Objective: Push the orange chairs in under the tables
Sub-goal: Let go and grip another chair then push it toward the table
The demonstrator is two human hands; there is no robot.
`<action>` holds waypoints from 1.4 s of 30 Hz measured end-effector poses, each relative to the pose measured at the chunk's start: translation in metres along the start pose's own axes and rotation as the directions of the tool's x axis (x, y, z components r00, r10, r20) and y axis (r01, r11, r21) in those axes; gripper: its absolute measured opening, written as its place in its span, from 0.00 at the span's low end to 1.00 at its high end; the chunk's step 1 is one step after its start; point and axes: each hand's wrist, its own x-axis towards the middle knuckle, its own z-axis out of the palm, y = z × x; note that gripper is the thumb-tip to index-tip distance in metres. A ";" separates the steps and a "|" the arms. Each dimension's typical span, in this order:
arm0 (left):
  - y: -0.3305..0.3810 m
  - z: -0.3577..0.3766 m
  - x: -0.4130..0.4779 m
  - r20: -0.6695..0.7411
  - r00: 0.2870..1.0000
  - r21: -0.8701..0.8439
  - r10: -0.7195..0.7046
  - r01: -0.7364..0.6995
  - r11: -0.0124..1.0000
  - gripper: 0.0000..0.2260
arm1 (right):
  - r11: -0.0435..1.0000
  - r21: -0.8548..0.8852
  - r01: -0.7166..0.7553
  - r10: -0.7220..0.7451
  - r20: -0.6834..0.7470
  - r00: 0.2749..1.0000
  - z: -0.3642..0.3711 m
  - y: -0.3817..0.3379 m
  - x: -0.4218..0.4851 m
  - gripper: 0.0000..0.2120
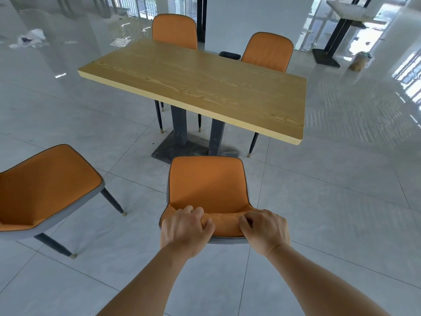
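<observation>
An orange chair (206, 183) with a grey shell stands in front of me, its seat facing the wooden table (196, 85) and a short gap away from the near edge. My left hand (185, 229) grips the top of its backrest on the left. My right hand (265, 231) grips the same backrest on the right. A second orange chair (45, 188) stands pulled out at the left, apart from the table. Two more orange chairs (175, 31) (268, 51) sit tucked in at the table's far side.
The table rests on dark twin posts and a flat base plate (180, 147). Glossy grey tiles surround it. Another table with a dark stand (328, 55) is at the far right, a brown bag (360, 62) beside it. White litter (29, 38) lies at the far left.
</observation>
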 end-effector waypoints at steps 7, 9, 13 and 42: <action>0.013 0.006 0.039 -0.010 0.999 -0.007 -0.042 0.042 0.999 0.20 | 1.000 -0.004 0.026 -0.026 0.019 0.999 -0.006 0.017 0.044 0.25; 0.017 0.008 0.050 -0.015 0.999 -0.009 -0.049 0.049 0.999 0.20 | 1.000 -0.007 0.028 -0.028 0.022 0.999 -0.007 0.021 0.057 0.25; 0.021 0.010 0.069 -0.024 0.998 -0.001 -0.061 0.061 0.998 0.20 | 1.000 0.002 0.031 -0.031 0.024 0.999 -0.007 0.028 0.077 0.25; 0.021 0.008 0.099 -0.057 0.997 -0.035 -0.057 0.055 0.998 0.15 | 0.998 0.009 0.059 -0.059 0.007 0.998 -0.009 0.031 0.108 0.24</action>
